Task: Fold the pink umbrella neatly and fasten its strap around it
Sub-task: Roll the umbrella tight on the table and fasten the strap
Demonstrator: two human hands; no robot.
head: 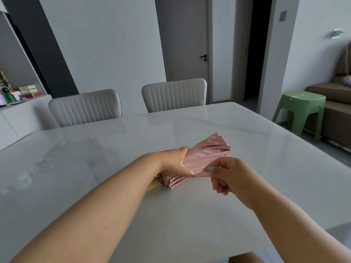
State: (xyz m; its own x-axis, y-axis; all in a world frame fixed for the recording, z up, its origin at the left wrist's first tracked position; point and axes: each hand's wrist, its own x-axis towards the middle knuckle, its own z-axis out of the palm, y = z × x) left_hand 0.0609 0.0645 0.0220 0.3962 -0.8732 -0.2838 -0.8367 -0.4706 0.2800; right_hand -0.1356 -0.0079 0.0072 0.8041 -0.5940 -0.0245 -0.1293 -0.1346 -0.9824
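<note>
Right grip (pixel 230 176) pinching a pleat edge of pink umbrella (pixel 206 156); left grip (pixel 175 162) clenched round its gathered middle. Collapsed, pleats fanned at far end, held mid-desk (pixel 190 215), strap not discernible.

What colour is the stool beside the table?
Light green stool, seen in the head view.

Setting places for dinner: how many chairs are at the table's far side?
2: the left chair and the right chair, side by side behind the table. Others may sit outside the frame.
</note>
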